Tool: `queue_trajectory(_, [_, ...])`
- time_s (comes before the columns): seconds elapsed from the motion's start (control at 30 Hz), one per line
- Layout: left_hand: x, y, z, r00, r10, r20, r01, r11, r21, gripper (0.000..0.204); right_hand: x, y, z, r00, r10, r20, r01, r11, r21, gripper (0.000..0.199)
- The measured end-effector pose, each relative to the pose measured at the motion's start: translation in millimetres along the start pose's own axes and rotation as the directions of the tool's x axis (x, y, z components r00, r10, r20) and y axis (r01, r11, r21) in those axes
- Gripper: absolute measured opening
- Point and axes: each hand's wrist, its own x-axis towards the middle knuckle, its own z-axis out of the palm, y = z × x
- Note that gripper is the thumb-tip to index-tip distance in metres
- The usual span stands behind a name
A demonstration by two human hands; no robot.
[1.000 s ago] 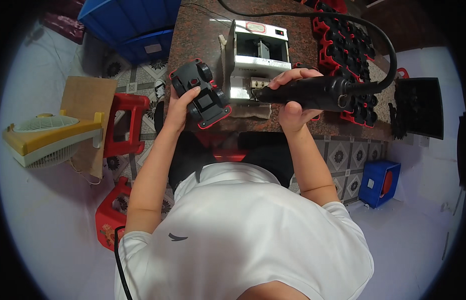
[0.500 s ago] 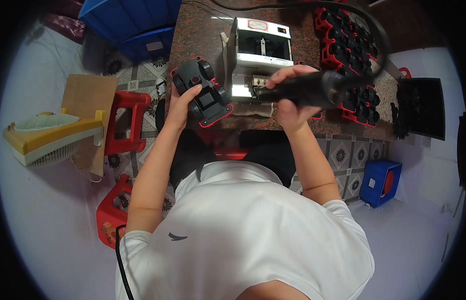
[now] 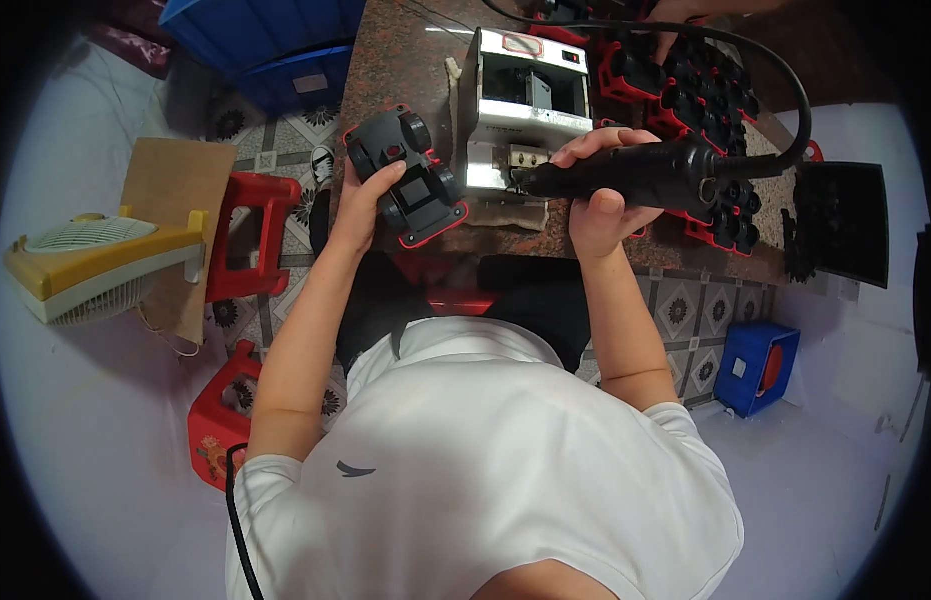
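My left hand (image 3: pixel 360 208) grips an upturned toy car chassis (image 3: pixel 422 193), black with red edges and dark wheels, its thumb pressed on the underside. My right hand (image 3: pixel 607 218) is closed around a black electric screwdriver (image 3: pixel 635 177). The screwdriver's tip points left and is at the small metal outlet block on the front of a white screw feeder (image 3: pixel 533 126). Whether a screw sits on the tip is too small to tell. The chassis is held left of the feeder, apart from the screwdriver.
Many black-and-red toy car bodies (image 3: pixel 727 232) crowd the right of the stone table (image 3: pixel 395 60). Another person's hand (image 3: pixel 673 22) reaches among them at the far side. The screwdriver's thick cord (image 3: pixel 800 90) loops over them. Blue crates (image 3: pixel 275 40) stand at the far left.
Another person's hand has come in at the far right, and toy car bodies there now lie closer to the feeder. My screwdriver's rear end has shifted right. The chassis has hardly moved.
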Motion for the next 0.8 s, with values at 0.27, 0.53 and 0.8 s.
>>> queue_trajectory(0.27, [-1,0,2,1.0,-0.02,-0.017,0.02,1.0,0.004,0.055,3,3,-3,0.998,0.006,0.063,-0.004,1.0,-0.026,0.053])
queue_trajectory(0.53, [0,-1,-10,0.992,-0.079,0.098,0.078,0.997,0.014,0.057,55,2,19,0.911,0.399,0.102,-0.401,0.916,0.003,0.043])
queue_trajectory(0.8, [-1,-9,-8,0.993,-0.077,0.093,0.085,0.993,-0.081,0.06,71,51,94,0.996,-0.049,0.076,0.043,0.996,0.079,0.036])
